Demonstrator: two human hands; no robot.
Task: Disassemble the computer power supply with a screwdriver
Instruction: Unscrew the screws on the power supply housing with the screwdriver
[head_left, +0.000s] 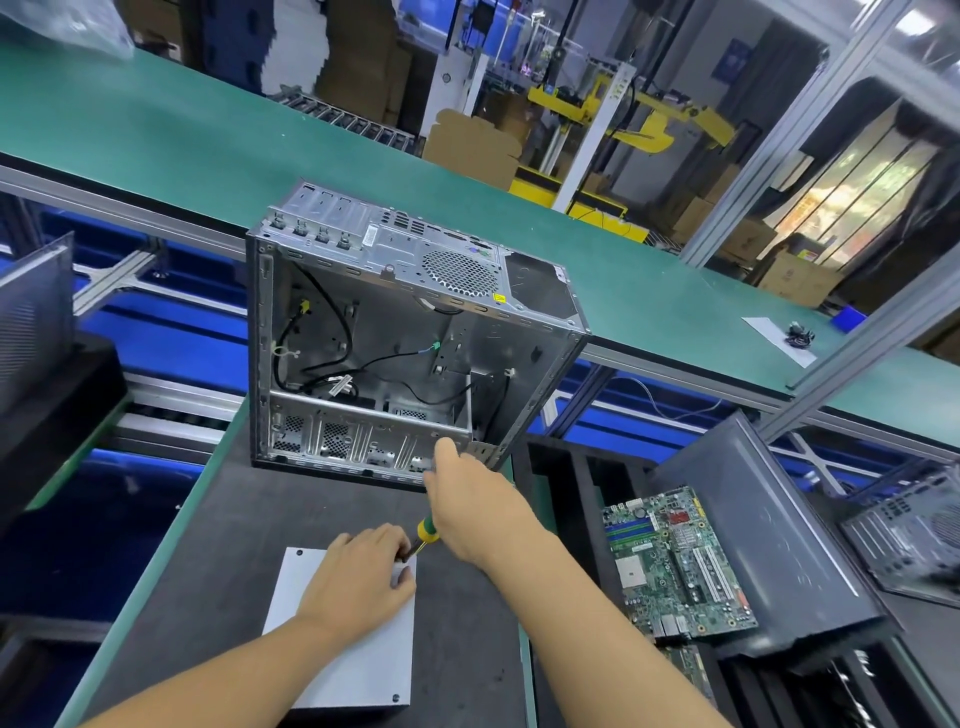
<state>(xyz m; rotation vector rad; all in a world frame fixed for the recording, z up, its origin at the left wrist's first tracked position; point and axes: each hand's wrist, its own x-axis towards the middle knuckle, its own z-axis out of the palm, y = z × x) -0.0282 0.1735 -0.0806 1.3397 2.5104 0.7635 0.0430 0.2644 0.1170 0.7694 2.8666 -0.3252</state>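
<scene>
A flat grey power supply box (358, 660) lies on the dark mat near the front edge. My left hand (361, 571) rests on its top, fingers curled at the far right corner around the dark tip end of the screwdriver. The screwdriver's green and yellow handle (427, 532) slants up into my right hand (470, 499), which grips it just in front of the open computer case (395, 332). The screwdriver tip itself is hidden under my left fingers.
The empty metal case stands open at the back of the mat (218, 561), loose cables inside. A green motherboard (675, 561) lies in a slotted black rack on the right, beside a grey case panel (769, 530). A green conveyor belt (156, 135) runs behind.
</scene>
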